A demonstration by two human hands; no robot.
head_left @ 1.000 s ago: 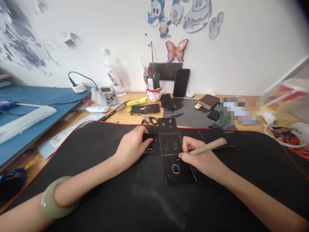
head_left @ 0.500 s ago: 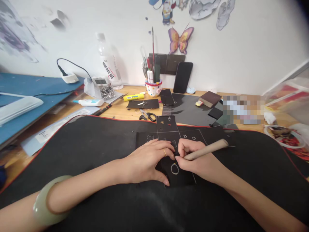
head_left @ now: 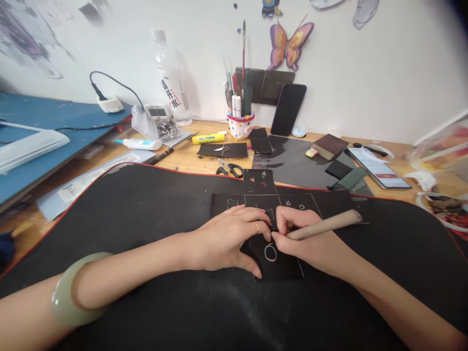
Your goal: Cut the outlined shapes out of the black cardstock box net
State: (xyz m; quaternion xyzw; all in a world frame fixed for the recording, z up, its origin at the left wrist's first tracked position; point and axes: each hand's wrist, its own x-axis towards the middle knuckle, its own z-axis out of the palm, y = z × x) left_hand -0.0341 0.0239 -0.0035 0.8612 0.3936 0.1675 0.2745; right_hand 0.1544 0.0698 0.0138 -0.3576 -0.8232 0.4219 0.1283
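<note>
On the black mat (head_left: 146,312) lies a cross-shaped piece of black card (head_left: 281,270) with pale lines and small drawn shapes, among them a star, a square and a flower outline. My left hand (head_left: 230,239) rests flat on the card, thumb and fingers spread. In my right hand (head_left: 303,234) is a thick beige pen-like tool (head_left: 332,224), gripped like a pencil and slanting up to the right. Its tip points down at the card, just above a pale circle (head_left: 270,253); the tip itself is too small to make out. The card's middle is partly covered by both hands.
Behind the mat are scissors (head_left: 230,168), a yellow glue stick (head_left: 208,139), black card scraps (head_left: 223,150), a pen cup (head_left: 240,126) and a water bottle (head_left: 175,92). One phone (head_left: 288,109) leans on the wall; another phone (head_left: 380,168) lies at right, near a round container (head_left: 438,209).
The camera view has tilted, so everything sits slightly higher and further right. Both hands keep almost the same place on the card, and the tool is still in my right hand.
</note>
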